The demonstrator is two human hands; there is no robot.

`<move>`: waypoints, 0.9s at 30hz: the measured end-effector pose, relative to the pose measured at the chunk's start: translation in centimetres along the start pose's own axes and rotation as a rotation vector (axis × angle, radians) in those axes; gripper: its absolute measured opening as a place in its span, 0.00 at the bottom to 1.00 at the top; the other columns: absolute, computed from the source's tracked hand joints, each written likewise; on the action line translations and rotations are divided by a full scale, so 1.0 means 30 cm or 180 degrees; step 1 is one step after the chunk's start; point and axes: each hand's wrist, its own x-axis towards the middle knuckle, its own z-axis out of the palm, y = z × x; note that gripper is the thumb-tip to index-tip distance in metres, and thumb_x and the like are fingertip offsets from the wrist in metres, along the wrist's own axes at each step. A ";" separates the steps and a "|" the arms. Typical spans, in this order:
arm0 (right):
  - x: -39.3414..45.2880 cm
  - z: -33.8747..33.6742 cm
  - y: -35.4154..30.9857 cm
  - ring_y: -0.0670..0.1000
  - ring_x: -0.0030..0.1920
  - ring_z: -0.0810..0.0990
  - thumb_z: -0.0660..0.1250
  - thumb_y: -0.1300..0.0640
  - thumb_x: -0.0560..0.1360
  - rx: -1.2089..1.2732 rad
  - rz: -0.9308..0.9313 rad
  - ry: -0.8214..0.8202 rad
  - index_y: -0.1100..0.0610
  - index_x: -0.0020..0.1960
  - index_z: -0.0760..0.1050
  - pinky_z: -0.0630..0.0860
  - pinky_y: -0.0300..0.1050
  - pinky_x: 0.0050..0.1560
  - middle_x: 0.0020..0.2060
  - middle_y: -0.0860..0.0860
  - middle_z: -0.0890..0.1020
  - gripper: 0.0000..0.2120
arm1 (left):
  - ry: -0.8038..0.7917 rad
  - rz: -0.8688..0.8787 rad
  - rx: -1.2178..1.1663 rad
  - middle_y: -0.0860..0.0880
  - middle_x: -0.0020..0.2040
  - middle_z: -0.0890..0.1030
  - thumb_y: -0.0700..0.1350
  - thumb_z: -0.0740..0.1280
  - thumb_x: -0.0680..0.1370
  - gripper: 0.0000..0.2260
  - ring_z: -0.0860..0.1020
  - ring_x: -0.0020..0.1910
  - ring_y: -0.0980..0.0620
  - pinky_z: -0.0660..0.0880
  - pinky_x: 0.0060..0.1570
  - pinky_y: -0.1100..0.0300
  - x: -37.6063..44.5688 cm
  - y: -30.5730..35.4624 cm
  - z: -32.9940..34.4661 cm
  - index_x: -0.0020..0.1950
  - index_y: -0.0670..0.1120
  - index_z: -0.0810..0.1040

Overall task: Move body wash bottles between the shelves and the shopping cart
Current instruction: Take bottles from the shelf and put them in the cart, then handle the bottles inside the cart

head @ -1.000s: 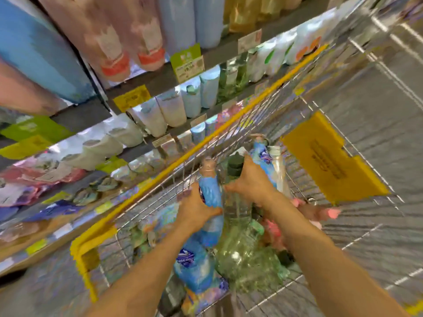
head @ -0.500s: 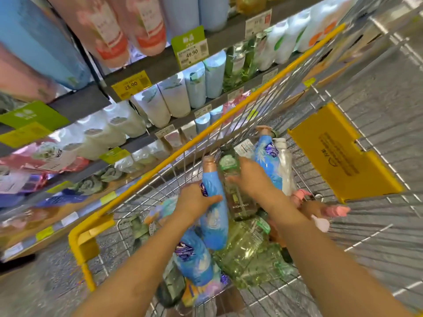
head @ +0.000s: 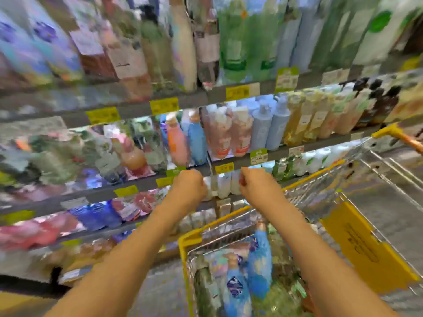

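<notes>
Both hands just came up out of the shopping cart (head: pixel 190 239), leaving the blue body wash bottles (head: pixel 258 266) lying in it. Left hand (head: pixel 188 187) and right hand (head: pixel 254 184) now reach toward the white bottles (head: pixel 225 185) on the shelf; fingers look curled, holding nothing, though it's blurry.
</notes>
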 end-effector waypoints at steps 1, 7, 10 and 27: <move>-0.020 -0.013 -0.081 0.62 0.52 0.77 0.58 0.61 0.78 -0.0080 -0.0099 0.0039 0.58 0.48 0.72 0.67 0.48 0.42 0.49 0.61 0.78 0.04 | 0.0126 0.0008 -0.0017 0.37 0.45 0.81 0.40 0.63 0.75 0.08 0.79 0.48 0.38 0.74 0.43 0.52 -0.052 -0.051 -0.074 0.44 0.37 0.80; -0.144 -0.016 -0.551 0.62 0.47 0.77 0.59 0.64 0.76 -0.0212 -0.0432 0.0257 0.60 0.49 0.72 0.65 0.47 0.37 0.41 0.59 0.76 0.04 | 0.0582 0.0040 0.0046 0.35 0.40 0.78 0.38 0.64 0.73 0.10 0.78 0.45 0.37 0.73 0.40 0.51 -0.336 -0.362 -0.414 0.32 0.41 0.70; -0.220 -0.023 -0.761 0.61 0.43 0.76 0.59 0.65 0.76 -0.0229 -0.0610 0.0217 0.60 0.43 0.70 0.65 0.47 0.35 0.37 0.59 0.74 0.04 | 0.0747 0.0059 0.0054 0.36 0.42 0.79 0.39 0.63 0.75 0.14 0.78 0.46 0.39 0.71 0.40 0.53 -0.467 -0.492 -0.537 0.30 0.44 0.67; -0.037 -0.192 -0.979 0.59 0.44 0.76 0.59 0.69 0.73 -0.0366 -0.0492 0.0461 0.65 0.48 0.75 0.65 0.45 0.33 0.46 0.62 0.79 0.08 | 0.0938 0.0259 0.0051 0.44 0.27 0.64 0.35 0.64 0.73 0.18 0.62 0.28 0.47 0.62 0.30 0.58 -0.255 -0.632 -0.755 0.27 0.44 0.60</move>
